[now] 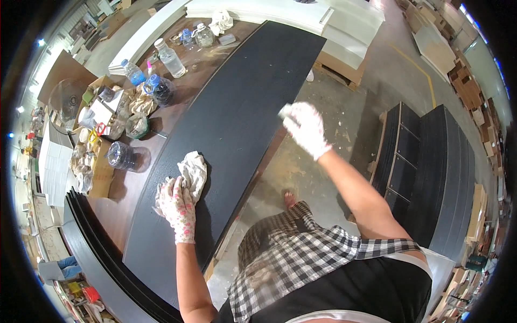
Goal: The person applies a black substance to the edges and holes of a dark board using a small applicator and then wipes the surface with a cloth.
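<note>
A long dark panel (237,102) lies across the bench in front of me. My left hand (177,207), in a white glove with a pink pattern, presses a crumpled off-white rag (193,171) against the panel's near half. Part of the rag is bunched under its fingers. Over the panel's right edge, my right hand (307,129) is raised in a whitish glove, its fingers closed round a small pale piece (284,111). What that piece is cannot be made out, as the hand is slightly blurred.
Bottles (169,58), jars and an open cardboard box (102,172) of odds and ends crowd the brown bench left of the panel. More dark panels (107,258) stack at the near left, others (425,161) stand at right. White boards (258,11) lie at the far end.
</note>
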The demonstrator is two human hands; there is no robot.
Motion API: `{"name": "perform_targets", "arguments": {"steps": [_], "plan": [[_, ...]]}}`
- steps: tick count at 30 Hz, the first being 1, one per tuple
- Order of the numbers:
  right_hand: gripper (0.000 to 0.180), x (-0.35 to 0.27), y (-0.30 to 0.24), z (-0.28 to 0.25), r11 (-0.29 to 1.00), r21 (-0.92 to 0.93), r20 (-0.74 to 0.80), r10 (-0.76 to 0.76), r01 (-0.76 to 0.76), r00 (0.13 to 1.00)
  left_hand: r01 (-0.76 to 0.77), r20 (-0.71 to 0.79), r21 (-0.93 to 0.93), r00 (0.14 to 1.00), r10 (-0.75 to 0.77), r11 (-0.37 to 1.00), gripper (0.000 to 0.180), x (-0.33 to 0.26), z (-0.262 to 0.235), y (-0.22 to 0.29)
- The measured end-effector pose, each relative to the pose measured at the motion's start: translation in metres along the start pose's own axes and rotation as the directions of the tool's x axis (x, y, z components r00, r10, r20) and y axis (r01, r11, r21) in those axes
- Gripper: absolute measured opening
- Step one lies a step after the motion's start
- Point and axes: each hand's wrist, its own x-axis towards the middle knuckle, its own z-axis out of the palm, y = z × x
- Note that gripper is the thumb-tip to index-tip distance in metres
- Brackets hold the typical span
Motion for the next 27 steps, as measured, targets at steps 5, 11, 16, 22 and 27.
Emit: {"name": "perform_targets", "arguments": {"steps": [5, 11, 16, 22, 27], "plan": [[0.026, -0.061, -0.088, -0.004, 0.946, 0.212, 0.064, -0.262, 0.244, 0.963, 0.144, 0.012, 0.058, 0.989, -0.145, 0.988, 0.03, -0.02, -0.01, 0.003], [0.017, 0.046, 0.056, 0.0, 0.985, 0.04, 0.04, -0.17, 0.169, 0.985, 0.191, -0.02, 0.093, 0.982, -0.19, 0.977, 0.03, -0.026, -0.014, -0.002], [0.015, 0.088, 0.148, 0.001, 0.991, -0.083, 0.04, 0.113, -0.11, 0.993, 0.21, 0.018, 0.094, 0.977, -0.213, 0.973, 0.03, -0.027, -0.006, 0.004], [0.013, 0.009, -0.006, -0.007, 0.942, 0.109, -0.058, -0.312, 0.316, 0.948, 0.166, -0.002, 0.086, 0.986, -0.167, 0.982, 0.031, -0.031, -0.012, -0.004], [0.02, -0.004, -0.03, -0.01, 0.954, 0.243, -0.011, -0.175, 0.173, 0.984, 0.105, -0.031, 0.083, 0.994, -0.103, 0.991, 0.029, -0.028, -0.011, -0.011]]}}
